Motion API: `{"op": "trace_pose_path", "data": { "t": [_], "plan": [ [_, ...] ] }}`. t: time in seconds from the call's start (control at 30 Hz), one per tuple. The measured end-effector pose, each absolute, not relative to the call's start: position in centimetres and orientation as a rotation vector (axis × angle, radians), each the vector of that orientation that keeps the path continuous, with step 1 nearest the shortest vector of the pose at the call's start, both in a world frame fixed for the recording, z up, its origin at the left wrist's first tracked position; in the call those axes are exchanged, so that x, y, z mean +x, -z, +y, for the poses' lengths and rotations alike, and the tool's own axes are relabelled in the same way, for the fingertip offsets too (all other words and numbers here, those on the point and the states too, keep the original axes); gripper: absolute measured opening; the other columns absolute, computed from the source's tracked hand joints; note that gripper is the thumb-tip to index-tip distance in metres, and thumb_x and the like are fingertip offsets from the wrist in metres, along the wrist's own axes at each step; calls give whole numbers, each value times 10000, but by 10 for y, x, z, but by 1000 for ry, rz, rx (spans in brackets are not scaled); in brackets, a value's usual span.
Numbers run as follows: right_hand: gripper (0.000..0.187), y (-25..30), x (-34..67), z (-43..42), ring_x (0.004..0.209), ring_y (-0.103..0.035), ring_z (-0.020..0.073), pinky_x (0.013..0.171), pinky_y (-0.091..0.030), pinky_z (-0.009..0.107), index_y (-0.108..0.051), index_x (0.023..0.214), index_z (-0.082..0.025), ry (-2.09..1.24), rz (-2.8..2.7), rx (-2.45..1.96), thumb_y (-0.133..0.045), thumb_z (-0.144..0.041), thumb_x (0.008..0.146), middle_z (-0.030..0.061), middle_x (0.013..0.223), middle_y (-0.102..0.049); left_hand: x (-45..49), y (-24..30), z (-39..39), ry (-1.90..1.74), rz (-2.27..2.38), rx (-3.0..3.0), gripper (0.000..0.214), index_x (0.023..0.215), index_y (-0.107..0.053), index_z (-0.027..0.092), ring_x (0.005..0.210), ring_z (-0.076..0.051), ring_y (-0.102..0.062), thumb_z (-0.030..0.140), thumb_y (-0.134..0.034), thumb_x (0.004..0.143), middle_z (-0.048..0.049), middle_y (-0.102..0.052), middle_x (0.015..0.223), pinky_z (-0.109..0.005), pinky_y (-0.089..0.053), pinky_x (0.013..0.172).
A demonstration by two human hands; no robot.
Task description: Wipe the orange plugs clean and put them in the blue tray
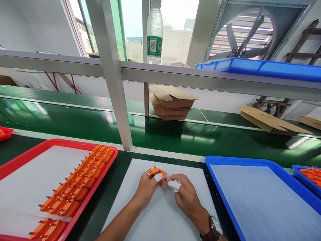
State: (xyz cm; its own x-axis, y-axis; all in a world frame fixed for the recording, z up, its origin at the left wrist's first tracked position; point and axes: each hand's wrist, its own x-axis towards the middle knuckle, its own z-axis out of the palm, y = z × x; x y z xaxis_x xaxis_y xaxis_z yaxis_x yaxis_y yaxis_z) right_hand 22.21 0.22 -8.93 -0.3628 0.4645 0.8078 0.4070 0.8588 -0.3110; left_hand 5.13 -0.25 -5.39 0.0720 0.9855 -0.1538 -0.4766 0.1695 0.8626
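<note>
White mat [160, 217]: left hand [146, 187] fingers pinch orange plug [157, 172]; right hand [185, 197] beside.

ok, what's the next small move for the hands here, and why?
Probably bring the right hand in so its cotted fingertips meet the orange plug: the left hand pinches it over the white mat, and the right sits just beside it, holding nothing.

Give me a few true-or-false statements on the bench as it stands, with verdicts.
The left hand holds an orange plug. True.
The large blue tray is full of plugs. False: only a white liner shows in it.
Orange plugs lie in rows in the red tray. True.
The water bottle lies on the green belt. False: it stands upright on the upper rail.
The right hand wears a wristwatch. True.
</note>
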Motion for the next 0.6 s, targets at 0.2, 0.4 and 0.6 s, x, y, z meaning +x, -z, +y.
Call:
{"op": "trace_pose_path", "data": {
  "t": [0.2, 0.4, 0.6],
  "plan": [
    [503, 85, 223, 3, 903, -609, 236, 665, -547, 415, -585, 1147, -232, -90, -1970, -640, -405, 57, 778, 106, 1060, -635, 50, 53, -3, -1147, 810, 685, 318, 971, -714, 125, 919, -239, -656, 286, -809, 715, -117, -715, 995, -340, -519, 796],
    [465, 89, 225, 5, 932, -602, 239, 690, -542, 417, -590, 1102, -217, -108, -1939, -656, -426, 70, 775, 112, 1083, -624, 50, 49, -6, -1131, 815, 727, 347, 1013, -725, 142, 969, -232, -638, 315, -815, 726, -116, -699, 1110, -350, -513, 868],
    [466, 88, 224, 4, 929, -601, 240, 681, -540, 412, -586, 1101, -215, -107, -1914, -632, -421, 76, 777, 117, 1071, -623, 52, 43, -9, -1127, 840, 780, 351, 984, -740, 134, 947, -234, -633, 341, -821, 712, -112, -705, 1039, -345, -523, 838]
  ]
}}
